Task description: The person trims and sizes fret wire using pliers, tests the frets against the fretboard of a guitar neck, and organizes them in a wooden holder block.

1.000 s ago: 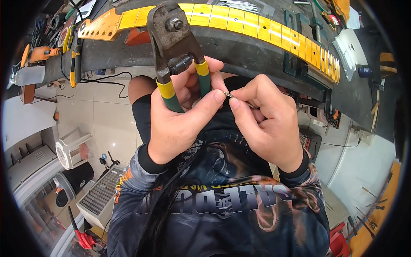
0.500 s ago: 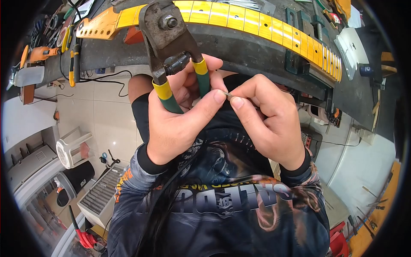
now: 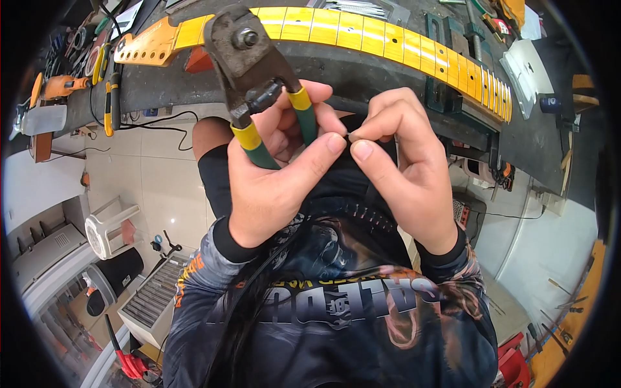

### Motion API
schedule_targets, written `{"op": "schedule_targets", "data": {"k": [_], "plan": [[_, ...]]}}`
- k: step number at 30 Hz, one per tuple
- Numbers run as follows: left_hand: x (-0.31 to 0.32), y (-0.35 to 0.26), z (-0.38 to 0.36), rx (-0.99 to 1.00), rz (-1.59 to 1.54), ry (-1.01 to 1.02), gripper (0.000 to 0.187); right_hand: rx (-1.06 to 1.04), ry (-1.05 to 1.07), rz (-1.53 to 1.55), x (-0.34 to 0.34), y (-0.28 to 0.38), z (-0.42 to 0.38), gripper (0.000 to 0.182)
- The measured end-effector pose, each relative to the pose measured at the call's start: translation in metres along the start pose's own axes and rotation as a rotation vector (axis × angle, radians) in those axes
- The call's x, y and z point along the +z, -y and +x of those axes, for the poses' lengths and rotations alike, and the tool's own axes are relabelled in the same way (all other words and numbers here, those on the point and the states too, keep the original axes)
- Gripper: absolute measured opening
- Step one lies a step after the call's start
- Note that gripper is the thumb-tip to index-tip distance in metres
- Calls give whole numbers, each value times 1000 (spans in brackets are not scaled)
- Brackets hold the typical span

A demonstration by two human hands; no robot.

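My left hand point(image 3: 264, 197) is wrapped round the green-and-yellow handles of a heavy wire cutter point(image 3: 240, 59), whose dark metal head points up and away from me. Its thumb and a fingertip also come together near the tips of my right hand point(image 3: 414, 165). Pinched in the right thumb and forefinger is a tiny, thin piece of fret wire point(image 3: 349, 135), mostly hidden by the fingertips. Beyond both hands a yellow maple guitar neck point(image 3: 396, 40) lies across the bench, with bright metal frets visible at its right end.
The dark workbench point(image 3: 168, 84) runs across the top, with a vise-like green clamp point(image 3: 446, 90) under the neck. Orange-handled pliers point(image 3: 112, 103) and other tools lie at the left. A white stool point(image 3: 107, 226) stands on the floor at lower left.
My right fingers have drawn slightly away from the left thumb, and less of the wire shows. The cutter has shifted a little to the left, still in my left hand.
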State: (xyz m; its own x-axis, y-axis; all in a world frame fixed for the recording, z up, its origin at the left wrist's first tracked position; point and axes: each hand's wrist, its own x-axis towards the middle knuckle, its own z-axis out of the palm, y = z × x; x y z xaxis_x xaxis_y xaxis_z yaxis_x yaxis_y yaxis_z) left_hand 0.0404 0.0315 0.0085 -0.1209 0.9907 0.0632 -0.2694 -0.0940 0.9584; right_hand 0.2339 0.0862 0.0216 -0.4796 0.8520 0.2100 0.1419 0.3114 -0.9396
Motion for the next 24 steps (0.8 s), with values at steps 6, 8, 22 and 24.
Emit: {"op": "schedule_targets", "data": {"k": [6,8,22,24], "plan": [[24,11,15,20,-48,67,53,162,-130,763,9,-3,-9,7],[31,14,21,5,-43,88,52,236,-263,832,9,-2,-10,8],[65,8,47,-322,-316,314,53,-204,46,-121,-88,-19,-25,87],[70,8,49,-350,-346,334,54,-229,65,-131,-96,-17,-24,85]]}}
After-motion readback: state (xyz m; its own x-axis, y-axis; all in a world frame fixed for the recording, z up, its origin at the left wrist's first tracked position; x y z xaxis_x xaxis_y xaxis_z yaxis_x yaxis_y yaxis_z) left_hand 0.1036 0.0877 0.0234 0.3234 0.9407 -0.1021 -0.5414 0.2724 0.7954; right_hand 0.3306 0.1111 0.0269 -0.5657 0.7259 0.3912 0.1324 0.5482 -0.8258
